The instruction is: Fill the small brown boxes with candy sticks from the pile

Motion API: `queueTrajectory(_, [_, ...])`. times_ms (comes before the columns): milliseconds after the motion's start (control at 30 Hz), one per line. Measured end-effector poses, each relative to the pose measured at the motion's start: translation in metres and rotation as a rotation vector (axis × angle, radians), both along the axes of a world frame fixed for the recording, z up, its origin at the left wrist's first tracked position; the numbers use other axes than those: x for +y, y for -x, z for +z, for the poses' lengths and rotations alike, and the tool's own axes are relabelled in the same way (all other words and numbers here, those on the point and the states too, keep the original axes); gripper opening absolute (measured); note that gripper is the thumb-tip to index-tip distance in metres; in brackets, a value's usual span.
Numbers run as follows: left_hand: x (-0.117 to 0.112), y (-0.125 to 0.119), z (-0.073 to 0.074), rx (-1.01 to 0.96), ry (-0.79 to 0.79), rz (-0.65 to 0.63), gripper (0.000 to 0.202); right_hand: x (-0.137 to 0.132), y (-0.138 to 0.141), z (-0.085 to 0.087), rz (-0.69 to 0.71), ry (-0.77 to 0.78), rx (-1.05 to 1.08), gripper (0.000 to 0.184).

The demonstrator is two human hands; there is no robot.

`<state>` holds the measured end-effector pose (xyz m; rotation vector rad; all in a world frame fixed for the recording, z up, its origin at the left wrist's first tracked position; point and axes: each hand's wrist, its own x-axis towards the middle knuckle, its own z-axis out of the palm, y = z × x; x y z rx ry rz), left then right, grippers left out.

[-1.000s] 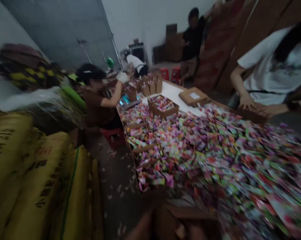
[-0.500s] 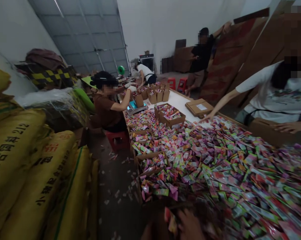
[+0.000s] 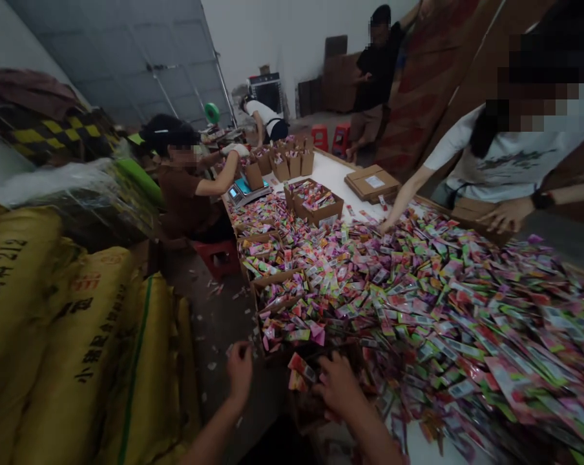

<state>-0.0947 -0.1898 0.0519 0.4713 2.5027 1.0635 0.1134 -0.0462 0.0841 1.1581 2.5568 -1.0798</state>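
My left hand [image 3: 240, 374] is raised over the floor, left of the table corner. Its fingers curl to a pinch; whether they hold anything small is hidden. Lower on the right, my right hand [image 3: 343, 387] reaches over a small cardboard box [image 3: 306, 413] at the near edge. Its bent fingers close against some small colourful sachets [image 3: 300, 371], which stick up at the left of the fingertips. Just beyond stands an open carton [image 3: 260, 323] full of like sachets. A large heap of sachets [image 3: 418, 297] spreads over the table on the right.
A co-worker in a white shirt [image 3: 510, 155] reaches into the heap from the right. Another in brown [image 3: 176, 194] sits on a red stool [image 3: 218, 255] by a scale [image 3: 246, 192]. Yellow sacks [image 3: 93, 349] are stacked on the left. A filled carton [image 3: 321, 210] stands mid-table.
My view has tilted down and turned slightly right. My left hand has come up and away from the small box, while the right stays by the sachets. The white-shirted co-worker appears nearer.
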Motion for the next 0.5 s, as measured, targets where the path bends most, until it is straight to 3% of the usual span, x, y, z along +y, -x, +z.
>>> queueTrajectory(67, [0.021,0.016,0.024,0.136,-0.093,-0.105,0.035,0.003,-0.010,0.006,-0.045,0.017,0.073,0.055])
queueTrajectory(133, [0.056,0.017,0.041,0.199,-0.076,-0.458,0.031,0.007,-0.021,0.011,-0.076,0.038,0.120,0.053])
queueTrajectory(200, [0.097,0.010,0.047,0.214,0.155,-0.823,0.034,0.008,-0.031,0.011,-0.089,0.062,0.147,0.047])
queueTrajectory(233, [0.115,0.004,0.046,0.222,0.291,-0.930,0.042,0.006,-0.035,0.008,-0.096,0.075,0.161,0.045])
queueTrajectory(333, [0.147,-0.009,0.037,0.264,0.478,-0.983,0.052,-0.004,-0.043,-0.004,-0.118,0.095,0.206,0.045])
queueTrajectory(433, [0.143,-0.013,0.032,0.312,0.429,-1.005,0.039,-0.016,-0.042,-0.015,-0.172,0.063,0.225,0.043])
queueTrajectory(500, [0.131,-0.009,0.037,0.343,0.389,-1.022,0.026,-0.021,-0.041,-0.018,-0.210,0.015,0.222,0.040])
